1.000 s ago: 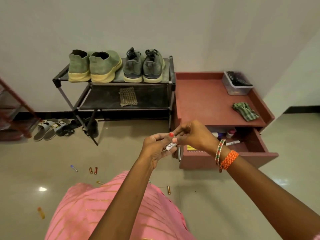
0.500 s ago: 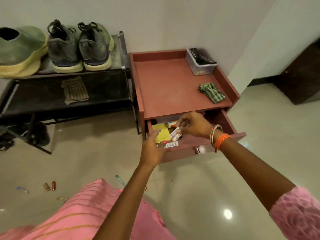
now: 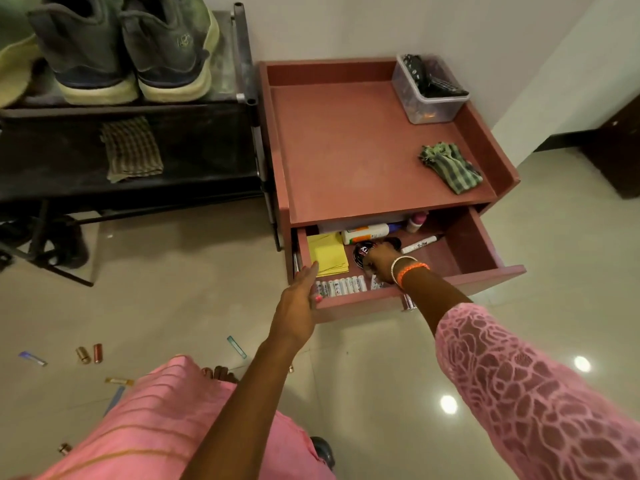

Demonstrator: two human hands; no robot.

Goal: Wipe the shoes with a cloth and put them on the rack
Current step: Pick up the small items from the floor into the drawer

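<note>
- Grey shoes [image 3: 128,50] are seen standing side by side on the top shelf of the rack [image 3: 242,64], at eleven o'clock, heels toward the camera.
- At ten o'clock, a checked cloth [image 3: 131,150] is laid flat on the rack's lower shelf.
- Just right of the rack, a red cabinet [image 3: 346,150] is placed, with its drawer [image 3: 485,251] pulled out.
- On the cabinet top, a green cloth [image 3: 450,168] is bunched at two o'clock, and a clear box [image 3: 429,95] is set at one o'clock.
- The left hand [image 3: 298,306] is held at the drawer's front left corner, fingers straight and released, nothing grasped.
- The right hand [image 3: 377,261] is lowered into the drawer, fingers bent down over a black round tin [image 3: 360,252]; whether anything is grasped cannot be told.
- A row of batteries [image 3: 343,285] is lined along the drawer front, between the two hands.
- A yellow pad [image 3: 327,252], a white bottle [image 3: 367,232] and a marker [image 3: 420,243] are also kept in the drawer.
- Small items [image 3: 90,354] are scattered on the floor at eight o'clock.
</note>
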